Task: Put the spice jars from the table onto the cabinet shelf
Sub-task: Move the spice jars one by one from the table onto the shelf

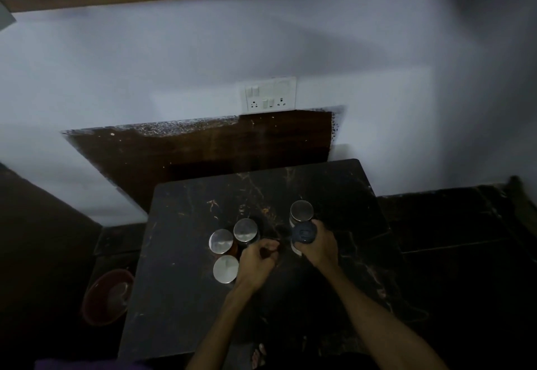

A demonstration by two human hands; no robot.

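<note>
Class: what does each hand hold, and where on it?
Right hand: grip around the dark-lidded jar, just below its lid. Left hand: curled; whether it holds anything cannot be told.

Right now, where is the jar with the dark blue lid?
In the head view, the blue-lidded jar is on the table's right side, gripped by the right hand, just in front of a silver-lidded jar.

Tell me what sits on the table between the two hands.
In the head view, only bare dark tabletop shows between the left hand and the right hand, which grips the blue-lidded jar. The stretch is dim, so small things could go unseen.
</note>
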